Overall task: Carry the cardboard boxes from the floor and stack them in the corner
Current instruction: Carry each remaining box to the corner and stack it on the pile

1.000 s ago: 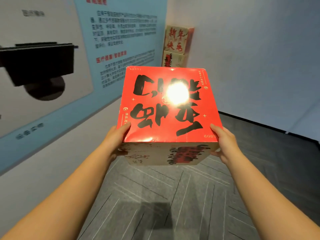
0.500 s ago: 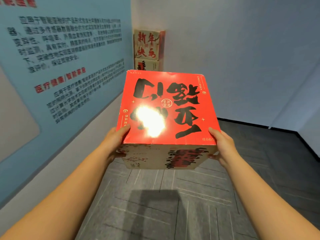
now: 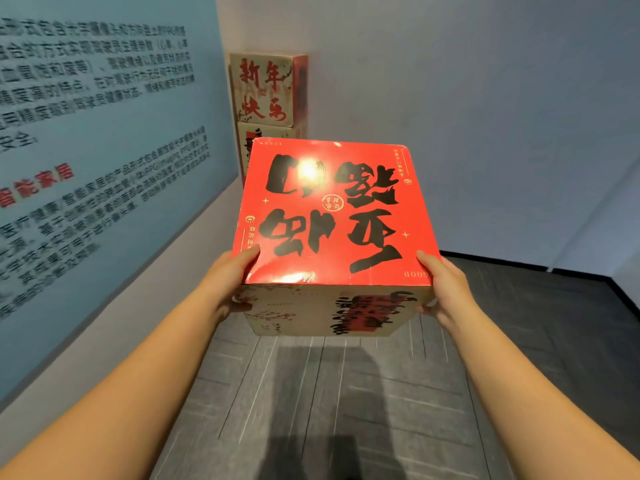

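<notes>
I hold a cardboard box (image 3: pixel 332 216) with a glossy red top and black brush characters at chest height, clear of the floor. My left hand (image 3: pixel 230 278) grips its near left corner, thumb on the top edge and fingers under the side. My right hand (image 3: pixel 441 289) grips the near right corner the same way. Ahead in the corner stands a stack of boxes: the upper box (image 3: pixel 265 88) shows red characters on beige, and the box below it (image 3: pixel 268 140) is mostly hidden behind the box I carry.
A blue wall poster (image 3: pixel 86 150) with printed text runs along the left. A pale wall (image 3: pixel 485 116) closes the far side. Grey carpet tiles (image 3: pixel 329 393) cover the floor, with my shadow on them.
The corner stack has grown larger and nearer in view, and the poster text has slid left. My grip on the box is unchanged.
</notes>
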Motion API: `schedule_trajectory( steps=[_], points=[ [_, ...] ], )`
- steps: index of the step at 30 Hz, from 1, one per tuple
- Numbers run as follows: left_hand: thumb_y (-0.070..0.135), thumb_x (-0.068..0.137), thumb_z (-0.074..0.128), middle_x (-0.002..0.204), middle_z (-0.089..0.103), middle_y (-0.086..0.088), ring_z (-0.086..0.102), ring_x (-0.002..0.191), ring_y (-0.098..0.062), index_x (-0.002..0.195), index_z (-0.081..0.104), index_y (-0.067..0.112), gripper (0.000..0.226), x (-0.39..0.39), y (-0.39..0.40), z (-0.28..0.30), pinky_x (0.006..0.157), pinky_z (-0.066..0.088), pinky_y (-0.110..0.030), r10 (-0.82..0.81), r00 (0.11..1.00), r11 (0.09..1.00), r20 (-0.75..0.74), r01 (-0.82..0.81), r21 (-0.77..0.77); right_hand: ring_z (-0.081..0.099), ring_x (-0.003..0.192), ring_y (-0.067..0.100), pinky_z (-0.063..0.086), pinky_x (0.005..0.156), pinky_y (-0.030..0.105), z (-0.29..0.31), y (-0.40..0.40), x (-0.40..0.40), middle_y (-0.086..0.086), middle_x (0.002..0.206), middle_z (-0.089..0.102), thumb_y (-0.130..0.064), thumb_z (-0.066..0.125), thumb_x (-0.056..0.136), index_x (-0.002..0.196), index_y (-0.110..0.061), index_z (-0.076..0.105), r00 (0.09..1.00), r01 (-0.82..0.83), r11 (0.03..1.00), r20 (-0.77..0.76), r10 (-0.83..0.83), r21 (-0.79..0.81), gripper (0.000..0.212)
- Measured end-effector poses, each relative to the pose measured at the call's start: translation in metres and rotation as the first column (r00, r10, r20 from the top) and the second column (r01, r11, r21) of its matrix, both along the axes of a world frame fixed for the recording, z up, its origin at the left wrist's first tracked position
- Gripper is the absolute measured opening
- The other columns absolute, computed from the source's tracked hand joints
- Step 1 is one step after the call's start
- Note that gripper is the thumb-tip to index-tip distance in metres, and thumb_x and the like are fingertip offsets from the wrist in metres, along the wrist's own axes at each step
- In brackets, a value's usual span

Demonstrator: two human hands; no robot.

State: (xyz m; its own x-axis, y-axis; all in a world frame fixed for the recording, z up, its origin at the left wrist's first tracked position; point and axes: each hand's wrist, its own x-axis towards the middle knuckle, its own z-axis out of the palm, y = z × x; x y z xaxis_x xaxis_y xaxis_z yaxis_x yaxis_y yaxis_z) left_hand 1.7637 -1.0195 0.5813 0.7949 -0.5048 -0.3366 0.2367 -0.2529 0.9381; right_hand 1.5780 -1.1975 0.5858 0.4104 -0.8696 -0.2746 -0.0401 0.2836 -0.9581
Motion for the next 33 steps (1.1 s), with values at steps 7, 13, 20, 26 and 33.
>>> schedule_trajectory(
  steps=[7, 13, 20, 26, 33],
  points=[
    [0.031, 0.096, 0.043, 0.081, 0.06, 0.003, 0.054, 0.071, -0.015, 0.084, 0.054, 0.025, 0.017, 0.064, -0.142, 0.014, 0.066, 0.043, -0.028, 0.015, 1.0, 1.0, -0.024, -0.016, -0.026, 0.054, 0.056, 0.008, 0.042, 0.062, 0.025, 0.011, -0.144, 0.067, -0.005, 0.069, 0.058, -0.017, 0.052, 0.092, 0.077, -0.025, 0.058, 0.999, -0.008, 1.0, 0.04, 0.008, -0.009, 0.018],
    [0.028, 0.097, 0.042, 0.062, 0.067, 0.008, 0.063, 0.054, -0.01, 0.08, 0.053, 0.022, 0.021, 0.116, -0.234, 0.002, 0.062, 0.042, -0.026, -0.003, 0.999, 0.999, -0.05, 0.001, -0.037, 0.052, 0.063, 0.012, 0.041, 0.063, 0.027, 0.001, -0.234, 0.118, -0.002, 0.072, 0.058, -0.016, 0.052, 0.092, 0.079, -0.025, 0.058, 1.0, 0.0, 1.0, 0.013, 0.0, 0.015, 0.017],
    [0.035, 0.093, 0.047, 0.086, 0.063, 0.0, 0.056, 0.075, -0.02, 0.09, 0.055, 0.025, 0.013, 0.221, -0.343, -0.033, 0.075, 0.044, -0.036, -0.026, 0.992, 1.0, -0.124, 0.025, -0.008, 0.048, 0.061, 0.013, 0.035, 0.059, 0.025, -0.022, -0.341, 0.21, -0.002, 0.07, 0.056, -0.02, 0.052, 0.092, 0.079, -0.022, 0.057, 0.998, 0.021, 0.999, -0.067, -0.019, 0.026, 0.014],
    [0.033, 0.095, 0.046, 0.08, 0.061, 0.002, 0.054, 0.073, -0.017, 0.081, 0.055, 0.024, 0.018, 0.332, -0.441, -0.039, 0.068, 0.042, -0.031, -0.061, 0.991, 0.998, -0.12, 0.061, -0.001, 0.049, 0.057, 0.013, 0.035, 0.056, 0.023, -0.031, -0.442, 0.317, -0.009, 0.05, 0.06, -0.021, 0.052, 0.092, 0.074, -0.022, 0.056, 0.996, 0.034, 0.999, -0.08, -0.03, 0.042, 0.019],
    [0.03, 0.095, 0.045, 0.081, 0.061, 0.002, 0.052, 0.07, -0.014, 0.087, 0.055, 0.026, 0.014, 0.427, -0.516, -0.056, 0.062, 0.038, -0.026, -0.081, 0.984, 0.996, -0.157, 0.084, 0.017, 0.055, 0.044, 0.007, 0.037, 0.055, 0.023, -0.051, -0.52, 0.409, -0.015, 0.041, 0.059, -0.021, 0.051, 0.093, 0.074, -0.021, 0.055, 0.995, 0.058, 0.994, -0.09, -0.05, 0.093, 0.019]
  ],
)
